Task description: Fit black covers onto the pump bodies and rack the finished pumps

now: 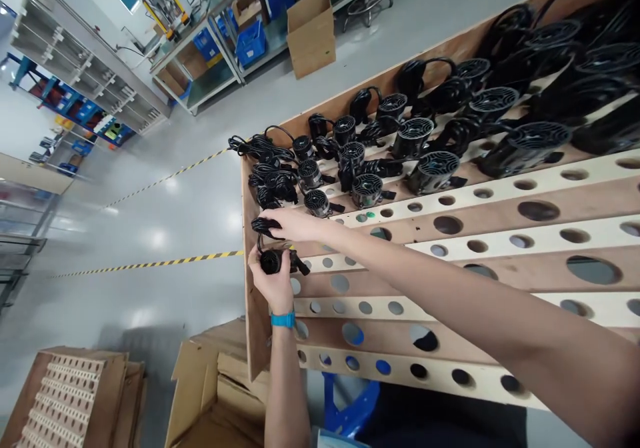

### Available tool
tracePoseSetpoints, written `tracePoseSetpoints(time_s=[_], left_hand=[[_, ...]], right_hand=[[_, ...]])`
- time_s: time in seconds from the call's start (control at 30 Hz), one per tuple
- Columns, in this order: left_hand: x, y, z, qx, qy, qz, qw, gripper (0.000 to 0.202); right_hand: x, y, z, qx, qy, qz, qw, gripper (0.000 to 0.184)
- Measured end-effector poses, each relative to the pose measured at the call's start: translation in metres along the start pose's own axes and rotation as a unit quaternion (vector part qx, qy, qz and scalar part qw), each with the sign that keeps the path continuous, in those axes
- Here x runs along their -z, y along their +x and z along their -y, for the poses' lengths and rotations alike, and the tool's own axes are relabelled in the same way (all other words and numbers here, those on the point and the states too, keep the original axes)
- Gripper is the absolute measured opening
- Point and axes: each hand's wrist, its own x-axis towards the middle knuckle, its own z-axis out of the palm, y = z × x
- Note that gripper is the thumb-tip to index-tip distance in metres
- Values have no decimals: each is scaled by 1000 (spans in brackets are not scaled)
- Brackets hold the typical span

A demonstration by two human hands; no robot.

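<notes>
Head view shows our left hand (pixel 276 287) gripping a black motor (pixel 271 262) beside the wooden rack's end wall (pixel 257 328), our right hand (pixel 295 225) just beyond it pinching the cable bundle (pixel 265 227). Pulling our hands apart could tug the motor askew; a loose pinch could let the bundle tangle with neighbouring cables (pixel 275 181) beyond our right hand.

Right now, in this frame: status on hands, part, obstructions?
Left hand gripping black device. Right hand holding coiled cable. Right forearm crossing over wooden tray.

bright room | white glare spots: floor (pixel 200 221) | upper-right corner dark | edges stretched
</notes>
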Motion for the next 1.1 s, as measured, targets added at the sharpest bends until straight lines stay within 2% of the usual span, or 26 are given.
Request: tracePoseSetpoints(time_s=[0.1,0.23,0.4,0.57,0.77,0.9,1.1], left_hand=[[-2,2,4,-11,3,-1,1000,64],[-5,7,5,-34,21,-13,999,64],[-16,11,8,-34,45,-29,998,66],[-24,11,14,-56,63,-13,996,69],[-25,8,17,-73,75,-1,995,78],[-22,8,19,-89,68,32,993,71],[-11,7,18,-127,46,108,985,64]], right_hand=[[0,2,-5,-2,-39,-13,999,28],[3,2,-7,21,-81,-19,996,28],[4,-2,-10,52,-118,-29,991,27],[3,-8,-15,78,-145,-46,985,26],[3,-19,-18,92,-151,-58,983,20],[-6,-36,-22,85,-131,-65,986,13],[-17,-52,-26,38,-79,-93,992,13]])
